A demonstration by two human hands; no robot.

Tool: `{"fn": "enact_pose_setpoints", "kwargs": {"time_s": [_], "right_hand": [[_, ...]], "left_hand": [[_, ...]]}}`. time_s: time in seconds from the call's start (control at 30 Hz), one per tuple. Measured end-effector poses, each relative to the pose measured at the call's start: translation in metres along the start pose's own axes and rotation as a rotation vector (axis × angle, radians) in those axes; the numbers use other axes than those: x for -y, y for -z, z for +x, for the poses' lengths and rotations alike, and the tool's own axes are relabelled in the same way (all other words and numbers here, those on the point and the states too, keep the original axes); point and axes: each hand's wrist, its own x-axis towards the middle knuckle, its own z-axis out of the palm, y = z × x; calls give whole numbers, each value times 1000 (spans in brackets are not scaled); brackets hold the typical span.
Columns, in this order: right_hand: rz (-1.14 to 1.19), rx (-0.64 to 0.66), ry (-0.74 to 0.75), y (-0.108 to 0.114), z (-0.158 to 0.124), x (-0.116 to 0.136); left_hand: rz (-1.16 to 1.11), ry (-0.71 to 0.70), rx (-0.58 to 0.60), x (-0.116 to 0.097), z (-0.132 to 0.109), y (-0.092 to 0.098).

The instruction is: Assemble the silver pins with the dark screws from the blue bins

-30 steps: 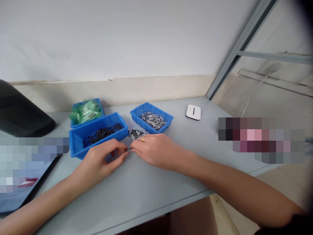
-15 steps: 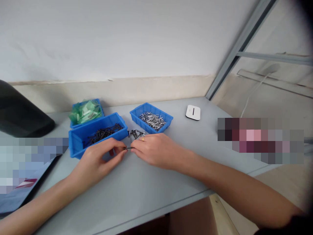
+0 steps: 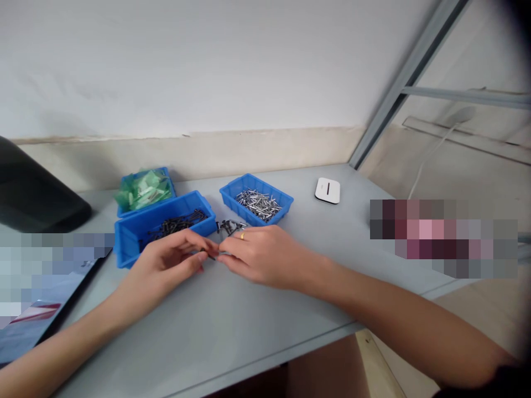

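Note:
My left hand [image 3: 172,262] pinches a small dark screw [image 3: 210,255] between thumb and fingers, its thin shaft pointing to the right. Close against it is my right hand [image 3: 259,255], with a ring on one finger. Its fingers are pressed together beside the screw's end, and whatever they hold is hidden. Just behind the fingertips lies a small pile of dark and silver screws [image 3: 229,226] on the table. A blue bin [image 3: 124,243] of dark screws stands behind my left hand. Beyond my right hand is a shallower blue bin [image 3: 286,200] full of thin silver pins.
A third blue bin [image 3: 169,182] at the back left holds green plastic packets [image 3: 149,189]. A white square device [image 3: 327,190] lies at the back right of the grey table [image 3: 232,331]. At far left stand a dark rounded object [image 3: 37,190] and a blurred-out screen-like panel.
The screw has tilted in my left fingers, its right end now lower. My left fingers have opened slightly around it, and my right hand has shifted a little to the left.

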Motion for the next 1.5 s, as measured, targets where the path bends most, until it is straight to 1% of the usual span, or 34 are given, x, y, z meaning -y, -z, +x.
{"fn": "enact_pose_setpoints", "kwargs": {"time_s": [0.13,0.2,0.27,0.37,0.43,0.53,0.7,0.77,0.9,0.97,1.1,1.23,1.3,1.5], "right_hand": [[31,-68,39,4,1,1],[27,-92,86,4,0,1],[-5,-97,144,3,-1,2],[-56,-59,193,2,-2,2],[-62,-26,201,2,-2,1],[-58,24,204,4,-1,0],[-39,79,208,6,0,-1],[-23,99,198,7,0,0],[35,162,194,6,0,1],[47,165,193,6,0,2],[14,111,192,4,1,1],[-12,2,183,0,0,-2],[-14,-32,172,-1,0,-3],[72,-44,126,-1,-1,-3]], "left_hand": [[-51,22,59,1,2,2],[-54,15,95,1,2,2],[-11,-12,136,2,1,1],[86,-43,194,4,0,0],[100,-28,229,6,0,0],[46,20,278,8,1,0],[-21,88,293,7,0,-1],[-21,118,324,6,0,-2],[-15,136,401,9,1,-2],[-35,141,420,11,1,-2],[-81,140,395,12,2,-1],[-69,120,300,9,1,-1],[-48,104,253,6,1,-1],[19,58,154,5,1,-1]]}}
